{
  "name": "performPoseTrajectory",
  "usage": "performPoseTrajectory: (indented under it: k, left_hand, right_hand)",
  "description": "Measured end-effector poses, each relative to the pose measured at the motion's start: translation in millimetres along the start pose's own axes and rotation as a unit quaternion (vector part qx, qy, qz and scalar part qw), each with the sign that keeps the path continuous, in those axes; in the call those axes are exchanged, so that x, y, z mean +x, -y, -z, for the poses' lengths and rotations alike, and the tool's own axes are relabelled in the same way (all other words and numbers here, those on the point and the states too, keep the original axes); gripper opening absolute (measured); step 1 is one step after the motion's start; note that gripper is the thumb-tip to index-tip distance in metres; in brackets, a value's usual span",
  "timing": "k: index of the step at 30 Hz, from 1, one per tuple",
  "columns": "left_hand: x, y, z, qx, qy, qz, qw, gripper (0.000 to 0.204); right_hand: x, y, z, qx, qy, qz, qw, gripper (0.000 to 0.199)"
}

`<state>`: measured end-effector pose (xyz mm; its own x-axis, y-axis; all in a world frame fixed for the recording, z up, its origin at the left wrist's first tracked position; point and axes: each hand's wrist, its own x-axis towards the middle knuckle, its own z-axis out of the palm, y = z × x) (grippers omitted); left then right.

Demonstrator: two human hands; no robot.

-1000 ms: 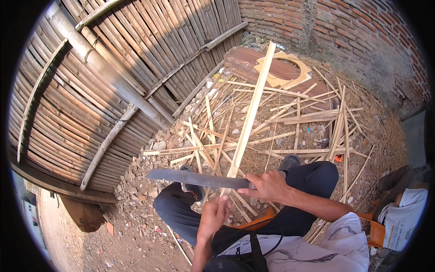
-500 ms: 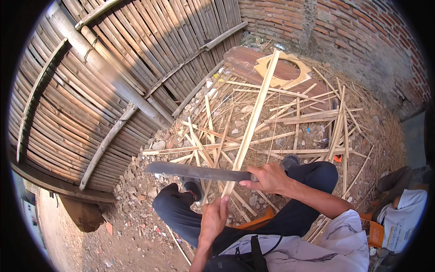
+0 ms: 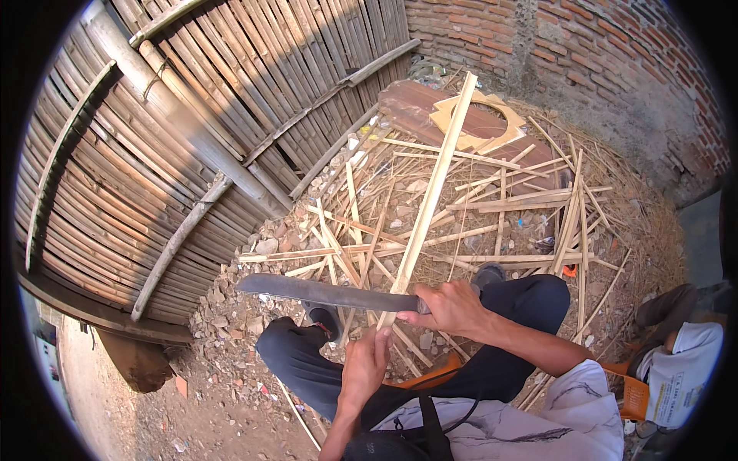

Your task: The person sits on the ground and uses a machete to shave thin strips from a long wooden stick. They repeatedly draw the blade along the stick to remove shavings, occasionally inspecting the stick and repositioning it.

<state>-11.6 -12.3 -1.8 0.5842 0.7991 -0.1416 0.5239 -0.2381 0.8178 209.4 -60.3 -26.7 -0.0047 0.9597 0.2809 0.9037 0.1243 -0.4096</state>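
My left hand (image 3: pixel 364 367) is closed around the lower end of a long, pale bamboo strip (image 3: pixel 432 201), which slants up and away toward the back. In my right hand (image 3: pixel 450 309) is the handle of a machete (image 3: pixel 327 293). Its dark, broad blade points left and lies across the strip just above my left hand. The blade and strip appear to touch where they cross. Both hands are between my bent knees, close together. Part of the machete's handle is hidden by my fingers.
Many split bamboo strips (image 3: pixel 507 203) lie crisscrossed on rubble ahead. Behind them, a brown board (image 3: pixel 407 111) carries a yellowish cut-out panel (image 3: pixel 513 131). A bamboo wall (image 3: pixel 231 84) stands left, a brick wall (image 3: pixel 592 54) at the back. An orange plastic object (image 3: pixel 635 397) and a white sack (image 3: pixel 680 376) are at right.
The machete and my right hand have shifted slightly left along with the view. The strip's far end sits a little higher in the picture. Both grips are the same.
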Motion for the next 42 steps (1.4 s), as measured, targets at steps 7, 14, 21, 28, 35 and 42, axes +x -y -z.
performPoseTrajectory:
  k: [7,14,21,28,35,42]
  left_hand:
    - [-1.4,3.0,-4.7,0.018,-0.013,-0.011,1.000,0.033]
    - [-21.3,14.0,-4.7,0.059,-0.007,0.033,0.998,0.028]
    - [-8.8,13.2,-6.3,0.022,0.003,-0.015,1.000,0.030]
    - [-5.8,-2.1,5.8,0.021,0.019,0.020,0.999,0.027]
    - [-3.4,5.0,0.7,0.008,-0.017,-0.022,1.000,0.038]
    - [0.2,9.9,3.8,0.009,0.004,-0.001,1.000,0.028]
  right_hand:
    - [-3.9,19.1,2.9,-0.036,0.017,-0.003,0.999,0.064]
    - [13.4,-32.0,15.5,-0.014,-0.027,-0.146,0.989,0.067]
    - [-5.8,-9.5,-2.3,0.014,0.023,-0.031,0.999,0.070]
    - [2.3,0.4,8.1,-0.008,0.028,-0.046,0.998,0.066]
    - [7.1,6.8,9.2,0.002,0.039,-0.007,0.999,0.071]
    - [5.1,26.5,6.2,-0.023,0.046,-0.024,0.998,0.072]
